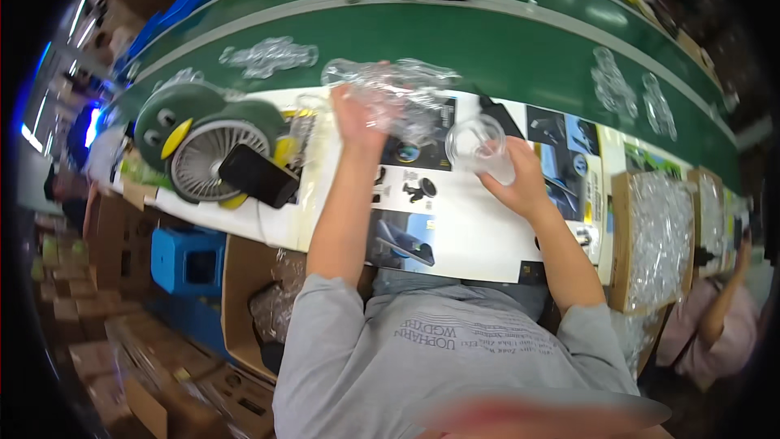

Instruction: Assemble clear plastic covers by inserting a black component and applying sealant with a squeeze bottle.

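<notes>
My left hand (363, 120) is at the middle of the work surface, its fingers partly hidden among clear moulded plastic pieces (414, 85). It grips these shiny pieces, which lie over one another at the edge of the green belt; their exact number is blurred. To the right, my right hand (520, 177) is closed round a translucent plastic cup (475, 145) with a round rim, tilted with its mouth toward the upper left. Under both hands lie printed sheets (471, 236) with pictures of gadgets on a white surface.
A penguin-shaped fan (213, 146) stands at the left with a black phone (258, 176) before it. More clear plastic pieces (272, 57) rest on the green belt (520, 41). A box of clear plastic (660, 236) stands at right, near another person (715, 325). A blue stool (188, 260) is lower left.
</notes>
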Motion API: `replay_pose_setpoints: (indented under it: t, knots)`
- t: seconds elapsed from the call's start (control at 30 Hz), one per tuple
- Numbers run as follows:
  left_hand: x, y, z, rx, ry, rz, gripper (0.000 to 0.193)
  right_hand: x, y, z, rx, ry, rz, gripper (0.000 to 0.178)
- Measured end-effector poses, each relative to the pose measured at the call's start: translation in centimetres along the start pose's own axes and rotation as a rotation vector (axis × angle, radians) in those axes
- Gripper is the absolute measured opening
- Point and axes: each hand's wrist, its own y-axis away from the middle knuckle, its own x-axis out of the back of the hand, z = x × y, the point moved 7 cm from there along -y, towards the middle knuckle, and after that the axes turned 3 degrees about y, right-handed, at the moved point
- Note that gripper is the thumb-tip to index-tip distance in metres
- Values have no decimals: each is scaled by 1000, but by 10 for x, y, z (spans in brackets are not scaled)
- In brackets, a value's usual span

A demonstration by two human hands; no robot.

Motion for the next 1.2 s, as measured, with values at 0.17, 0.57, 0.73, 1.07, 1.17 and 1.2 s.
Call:
replay_pose_setpoints:
  t: [0.17, 0.57, 0.73, 1.07, 1.17, 1.2]
  knots:
    - [-9, -3, -7, -3, 22, 153, 49, -6, 4, 18, -408, -497, -179, 41]
    - [-28, 9, -25, 44, -159, -40, 42, -34, 13, 20, -505, -625, -386, 38]
    - [-31, 10, -25, 31, -197, -79, 45, -34, 14, 19, -522, -595, -404, 38]
    - [-33, 14, -27, 32, -227, -108, 47, -39, 16, 19, -551, -688, -457, 39]
    - [-33, 13, -28, 30, -247, -127, 49, -36, 15, 19, -543, -676, -450, 40]
    - [-34, 12, -30, 25, -247, -135, 49, -34, 14, 19, -528, -653, -441, 40]
